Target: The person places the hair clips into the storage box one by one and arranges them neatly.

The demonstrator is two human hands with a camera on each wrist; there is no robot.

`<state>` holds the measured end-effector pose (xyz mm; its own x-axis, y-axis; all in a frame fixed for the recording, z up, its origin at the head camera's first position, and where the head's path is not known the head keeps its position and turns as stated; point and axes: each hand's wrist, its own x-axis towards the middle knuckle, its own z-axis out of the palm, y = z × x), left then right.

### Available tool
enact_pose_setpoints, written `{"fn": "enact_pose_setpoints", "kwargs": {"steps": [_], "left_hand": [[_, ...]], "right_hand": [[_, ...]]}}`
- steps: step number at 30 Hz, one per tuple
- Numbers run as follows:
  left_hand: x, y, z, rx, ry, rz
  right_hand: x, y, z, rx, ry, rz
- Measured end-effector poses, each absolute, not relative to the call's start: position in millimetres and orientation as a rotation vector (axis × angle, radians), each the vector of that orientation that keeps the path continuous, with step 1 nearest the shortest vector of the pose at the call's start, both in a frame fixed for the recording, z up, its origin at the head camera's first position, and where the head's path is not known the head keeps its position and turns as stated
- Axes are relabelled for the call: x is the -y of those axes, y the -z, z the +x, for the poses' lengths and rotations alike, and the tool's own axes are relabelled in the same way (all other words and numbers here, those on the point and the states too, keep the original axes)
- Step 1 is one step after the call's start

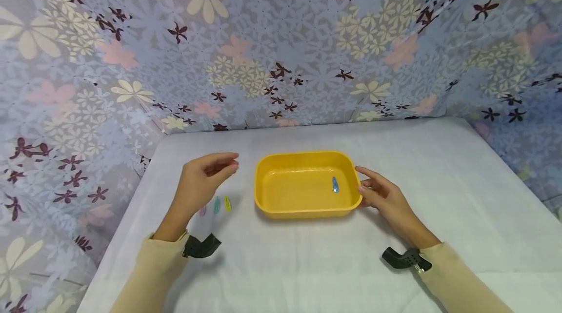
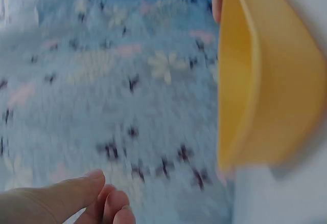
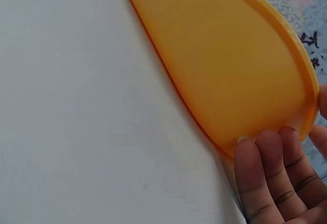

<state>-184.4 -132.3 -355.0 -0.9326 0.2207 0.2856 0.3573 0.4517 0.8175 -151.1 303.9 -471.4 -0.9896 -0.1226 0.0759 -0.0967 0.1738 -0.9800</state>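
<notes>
The left hand (image 1: 202, 176) hangs above the cloth (image 1: 285, 254), just left of the tray (image 1: 294, 191) and apart from it. Its fingers are loosely bent, the thumb close to the fingertips, and I see nothing between them; the tips point towards the tray's left end. Nearer the person than those fingertips, beside the wrist, three clips lie on the cloth in a short row: pink (image 1: 202, 211), partly hidden by the forearm, then teal (image 1: 217, 205), then yellow (image 1: 228, 204), closest to the tray.

The right hand (image 1: 386, 196) grips the tray's right end, thumb at the rim and three bent fingers against the outside of the wall. Inside the tray, towards that end, lies a blue clip (image 1: 335, 184), near the right hand's fingertips but apart from them, across the wall. The tray sits upright on the cloth, open side up.
</notes>
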Motion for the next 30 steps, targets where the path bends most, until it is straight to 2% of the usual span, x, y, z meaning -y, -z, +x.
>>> {"fn": "enact_pose_setpoints", "kwargs": {"steps": [8,14,21,30], "left_hand": [[213,392,-172,2.564,1.447,-0.249],[253,423,-168,2.668,1.445,-0.092],[275,443,-166,2.742,1.373,-0.043],[280,455,-166,2.826,1.165,0.022]], "right_hand": [[-305,477,-151,-2.393,1.988,-0.205],[-312,477,-145,-2.417,1.969,-0.205],[-310,476,-147,-2.415,1.972,-0.230],[-301,471,-149,-2.399,1.966,-0.254]]}}
